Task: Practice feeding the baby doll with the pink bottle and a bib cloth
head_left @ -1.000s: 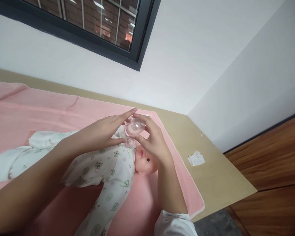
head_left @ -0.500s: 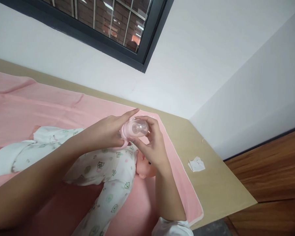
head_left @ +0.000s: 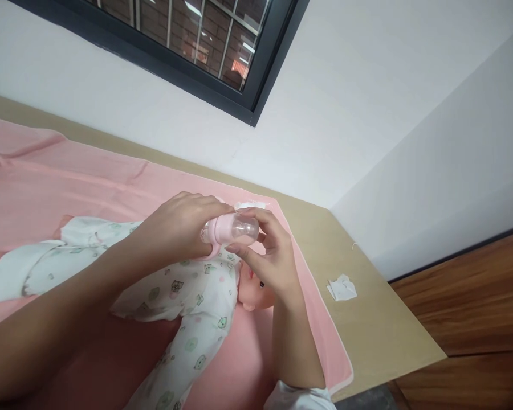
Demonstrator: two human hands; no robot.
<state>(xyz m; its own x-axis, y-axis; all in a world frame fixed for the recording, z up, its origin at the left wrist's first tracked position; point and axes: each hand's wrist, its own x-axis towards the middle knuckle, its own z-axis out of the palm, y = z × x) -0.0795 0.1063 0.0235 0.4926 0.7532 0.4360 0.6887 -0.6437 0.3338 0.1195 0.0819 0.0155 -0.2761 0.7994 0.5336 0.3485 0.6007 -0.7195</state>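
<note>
A baby bottle (head_left: 226, 229) with a pink collar, a pink handle and a clear domed cap (head_left: 247, 229) lies level in the air above a doll. My left hand (head_left: 186, 225) is wrapped round the bottle's body, its thumb along the collar; most of the body is hidden. From the other side, my right hand (head_left: 271, 247) has the clear cap between thumb and fingers. Below, the doll (head_left: 205, 293) lies on its back in white printed clothes. Its head (head_left: 254, 290) is partly covered by my right hand and wrist.
A pink blanket (head_left: 106, 176) under the doll covers much of the wooden table (head_left: 380, 324). A folded white tissue (head_left: 342, 287) lies on the table at the right. Behind are a white wall and a dark-framed window (head_left: 243, 105); wood panelling (head_left: 474, 302) is at the right.
My left thumb has come down from a raised position onto the bottle's collar. My right hand has shifted slightly right, its fingers still at the clear cap.
</note>
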